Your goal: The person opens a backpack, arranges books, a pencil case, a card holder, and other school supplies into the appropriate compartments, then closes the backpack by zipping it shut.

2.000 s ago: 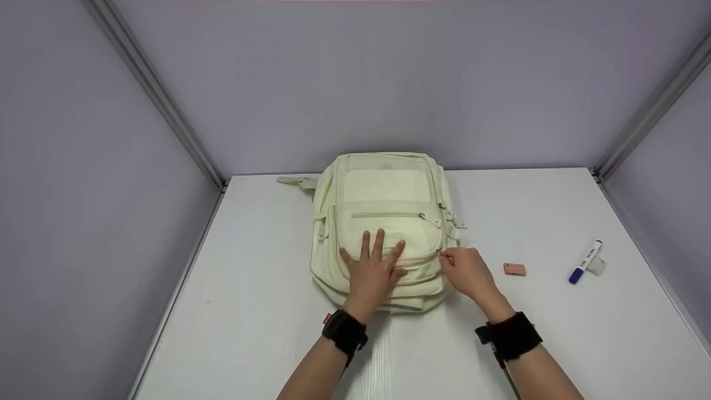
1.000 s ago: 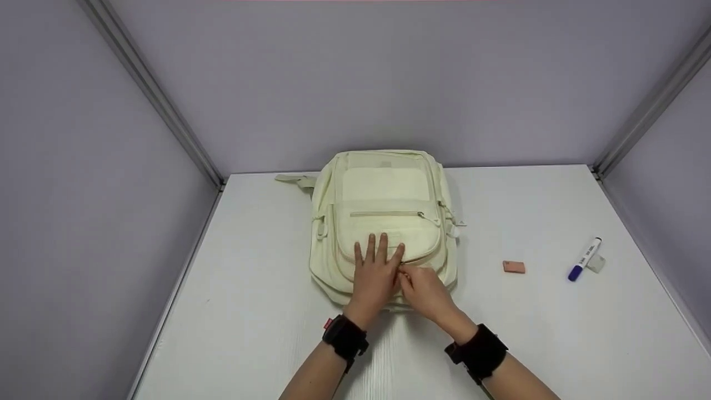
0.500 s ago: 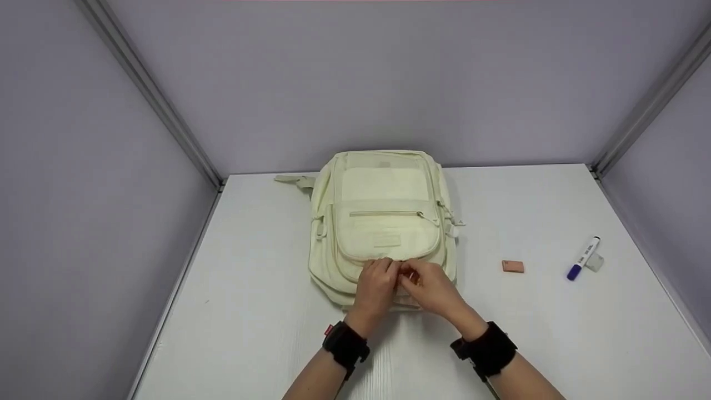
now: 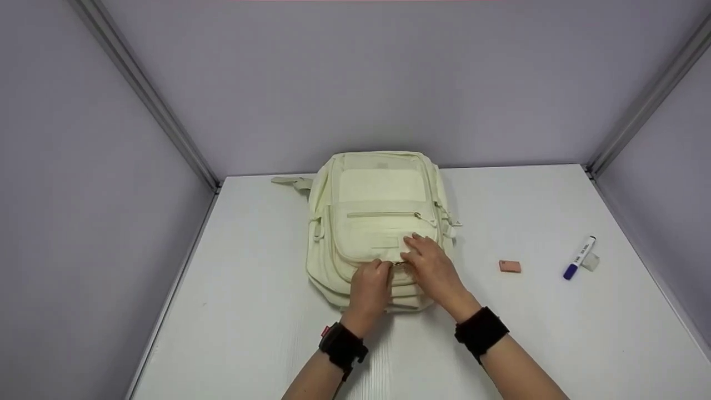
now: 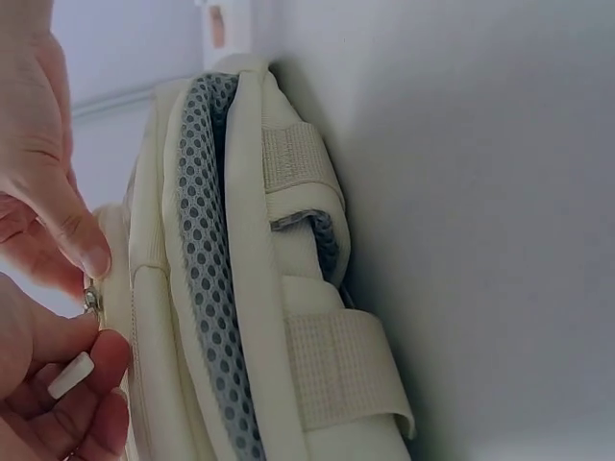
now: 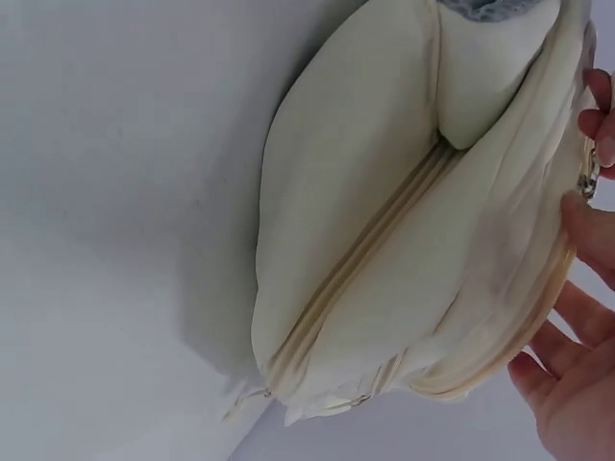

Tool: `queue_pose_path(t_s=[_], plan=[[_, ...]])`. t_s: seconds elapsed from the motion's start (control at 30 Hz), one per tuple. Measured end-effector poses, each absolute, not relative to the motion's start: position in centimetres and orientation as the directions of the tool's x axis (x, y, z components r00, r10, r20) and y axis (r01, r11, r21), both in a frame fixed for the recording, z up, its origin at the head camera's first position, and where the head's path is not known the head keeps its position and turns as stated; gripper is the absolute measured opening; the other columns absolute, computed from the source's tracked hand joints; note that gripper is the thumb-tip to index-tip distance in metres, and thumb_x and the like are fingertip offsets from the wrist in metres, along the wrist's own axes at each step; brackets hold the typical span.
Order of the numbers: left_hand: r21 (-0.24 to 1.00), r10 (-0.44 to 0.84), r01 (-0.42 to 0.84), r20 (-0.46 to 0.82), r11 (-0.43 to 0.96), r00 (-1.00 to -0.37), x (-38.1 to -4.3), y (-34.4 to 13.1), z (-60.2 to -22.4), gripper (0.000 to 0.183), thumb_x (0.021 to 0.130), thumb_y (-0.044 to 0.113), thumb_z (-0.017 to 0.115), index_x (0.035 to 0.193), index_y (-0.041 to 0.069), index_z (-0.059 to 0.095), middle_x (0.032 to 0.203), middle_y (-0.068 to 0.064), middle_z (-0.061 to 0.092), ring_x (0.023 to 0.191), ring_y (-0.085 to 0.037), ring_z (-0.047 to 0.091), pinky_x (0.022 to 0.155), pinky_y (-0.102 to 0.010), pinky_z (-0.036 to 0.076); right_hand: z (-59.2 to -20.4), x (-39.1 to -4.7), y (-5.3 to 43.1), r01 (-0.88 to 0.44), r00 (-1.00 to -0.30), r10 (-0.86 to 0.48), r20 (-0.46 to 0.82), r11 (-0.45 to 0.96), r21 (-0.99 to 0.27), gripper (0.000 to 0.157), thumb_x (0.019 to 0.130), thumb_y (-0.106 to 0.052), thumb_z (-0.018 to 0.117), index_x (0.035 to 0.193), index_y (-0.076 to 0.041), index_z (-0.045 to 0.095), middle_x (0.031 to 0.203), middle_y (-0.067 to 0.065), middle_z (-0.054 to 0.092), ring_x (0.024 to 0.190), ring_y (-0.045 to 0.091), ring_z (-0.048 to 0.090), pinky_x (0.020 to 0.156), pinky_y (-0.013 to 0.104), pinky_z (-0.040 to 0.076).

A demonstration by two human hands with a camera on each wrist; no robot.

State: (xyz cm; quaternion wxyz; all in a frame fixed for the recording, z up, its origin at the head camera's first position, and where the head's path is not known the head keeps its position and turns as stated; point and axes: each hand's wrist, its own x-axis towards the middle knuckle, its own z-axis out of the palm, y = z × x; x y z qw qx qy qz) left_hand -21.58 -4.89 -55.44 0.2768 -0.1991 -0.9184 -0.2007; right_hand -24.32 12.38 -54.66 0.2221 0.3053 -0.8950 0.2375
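A cream backpack (image 4: 380, 186) stands at the back of the white table, its front facing me. My left hand (image 4: 371, 286) is at the lower edge of the front pocket and pinches a zipper pull (image 5: 72, 375), whose white tab shows under the fingers in the left wrist view. The metal zipper slider (image 5: 91, 300) sits just above those fingertips. Close beside it, my right hand (image 4: 436, 272) rests on the pocket with spread fingers; its thumb (image 6: 581, 213) touches the fabric near the slider in the right wrist view. Part of the zipper is hidden behind the hands.
To the right on the table (image 4: 555, 344) lies a pinkish-orange eraser (image 4: 510, 266). Farther right are a white marker with a blue cap (image 4: 579, 258) and a small pale block (image 4: 591, 262). Grey-lilac panels (image 4: 355, 83) enclose the table's back and sides.
My right hand slid left along the pocket zipper to the middle, then spread its fingers on the pocket. My left hand went from lying flat on the pocket to pinching the zipper pull.
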Motion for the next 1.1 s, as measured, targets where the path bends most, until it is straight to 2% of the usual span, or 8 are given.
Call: queue_pose_path(t_s=[0.17,0.43,0.57,0.8,1.1], plan=[[0.242,0.253,0.464,0.585,0.852,-0.770,-21.8,-5.3,-55.4,0.004,0.084,0.008,0.077,0.084,0.007,0.073,0.074,-0.002,0.063,0.062,-0.021,0.061,0.057,-0.032,0.049,-54.6,-24.9,12.7,-0.680,-0.682,-0.479,0.553,0.694,-0.237,0.010,0.082,-0.002,0.077,0.089,-0.005,0.069,0.125,0.017,0.063,0.119,0.037,0.057,0.101,0.051,0.041],[0.275,0.211,0.458,0.616,0.845,-0.759,-21.7,-6.6,-55.1,0.006,0.081,0.007,0.079,0.081,0.007,0.073,0.072,-0.002,0.062,0.060,-0.022,0.060,0.056,-0.034,0.049,-54.4,-25.1,13.0,-0.712,-0.645,-0.515,0.565,0.674,-0.199,0.008,0.087,-0.002,0.071,0.090,-0.003,0.063,0.122,0.018,0.065,0.116,0.038,0.059,0.097,0.051,0.044],[0.325,0.182,0.445,0.600,0.834,-0.779,-21.4,-7.4,-55.0,0.006,0.081,0.007,0.079,0.082,0.006,0.073,0.073,-0.002,0.064,0.059,-0.021,0.060,0.055,-0.034,0.048,-54.6,-25.1,13.2,-0.713,-0.646,-0.526,0.553,0.674,-0.193,0.011,0.088,-0.002,0.070,0.086,-0.004,0.060,0.122,0.018,0.065,0.116,0.038,0.059,0.097,0.051,0.044],[0.353,0.179,0.437,0.572,0.827,-0.801,-20.9,-8.7,-55.0,0.005,0.084,0.003,0.076,0.084,0.006,0.072,0.078,-0.004,0.066,0.064,-0.021,0.064,0.058,-0.033,0.051,-54.3,-24.8,13.5,-0.712,-0.672,-0.551,0.495,0.664,-0.229,0.007,0.097,-0.007,0.060,0.092,-0.003,0.058,0.127,0.020,0.061,0.121,0.039,0.055,0.099,0.051,0.043],[0.370,0.136,0.398,0.566,0.839,-0.813,-21.6,-12.4,-54.7,0.009,0.081,-0.004,0.076,0.086,0.002,0.070,0.077,-0.007,0.064,0.067,-0.023,0.064,0.059,-0.034,0.052,-53.7,-25.0,13.3,-0.684,-0.713,-0.548,0.437,0.679,-0.266,0.012,0.091,0.005,0.063,0.092,-0.004,0.056,0.127,0.020,0.061,0.122,0.038,0.055,0.101,0.049,0.041]])
